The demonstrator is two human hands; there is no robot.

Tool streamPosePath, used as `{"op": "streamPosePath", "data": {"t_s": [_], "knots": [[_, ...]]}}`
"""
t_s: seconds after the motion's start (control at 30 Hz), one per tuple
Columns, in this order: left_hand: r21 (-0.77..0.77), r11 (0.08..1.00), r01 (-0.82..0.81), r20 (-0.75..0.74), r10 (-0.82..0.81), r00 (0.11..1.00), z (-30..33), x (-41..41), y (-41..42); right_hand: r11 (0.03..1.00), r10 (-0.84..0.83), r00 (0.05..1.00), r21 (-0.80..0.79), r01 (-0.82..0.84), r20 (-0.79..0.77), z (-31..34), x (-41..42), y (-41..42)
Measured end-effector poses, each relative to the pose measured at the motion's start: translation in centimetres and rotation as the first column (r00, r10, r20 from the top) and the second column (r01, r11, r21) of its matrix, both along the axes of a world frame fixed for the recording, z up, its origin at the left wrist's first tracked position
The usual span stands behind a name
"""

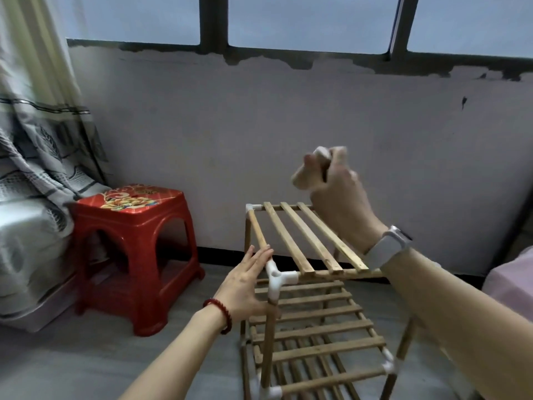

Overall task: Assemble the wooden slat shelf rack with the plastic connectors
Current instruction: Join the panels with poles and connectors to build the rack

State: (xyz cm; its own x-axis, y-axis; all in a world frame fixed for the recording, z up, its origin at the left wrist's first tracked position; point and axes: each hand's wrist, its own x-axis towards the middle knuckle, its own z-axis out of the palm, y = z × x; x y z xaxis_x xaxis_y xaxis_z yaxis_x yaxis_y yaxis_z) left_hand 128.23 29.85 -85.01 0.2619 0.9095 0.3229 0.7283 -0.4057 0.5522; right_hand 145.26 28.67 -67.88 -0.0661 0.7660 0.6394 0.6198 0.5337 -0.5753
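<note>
Rack [302, 249] stands between red stool [135, 243] and wall [288, 125].

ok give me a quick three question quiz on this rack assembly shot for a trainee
1. True or false: the left hand rests with straight fingers against the near left corner of the rack's top shelf.
2. Which thing does the right hand hold, raised above the far right of the top shelf?
A. a white plastic connector
B. a screwdriver
C. a loose slat
3. Fill in: the red stool stands on the floor to the ___ of the rack.

Key: 1 true; 2 A, though the hand is blurred and only a small white part shows; 3 left.
</note>
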Motion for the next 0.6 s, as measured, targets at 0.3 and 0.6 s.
{"op": "streamPosePath", "data": {"t_s": [0.3, 0.6], "knots": [[0.021, 1.000, -0.022, -0.048, 0.023, 0.999, 0.5, 0.2, -0.2, 0.996, -0.094, 0.971, 0.023, 0.092, 0.218, 0.2, -1.1, -0.6], [0.078, 0.995, -0.060, -0.113, 0.069, 0.991, -0.6, 0.3, -0.5, 0.997, -0.068, 0.920, -0.001, 0.074, 0.386, -2.0, -0.2, -1.7]]}}
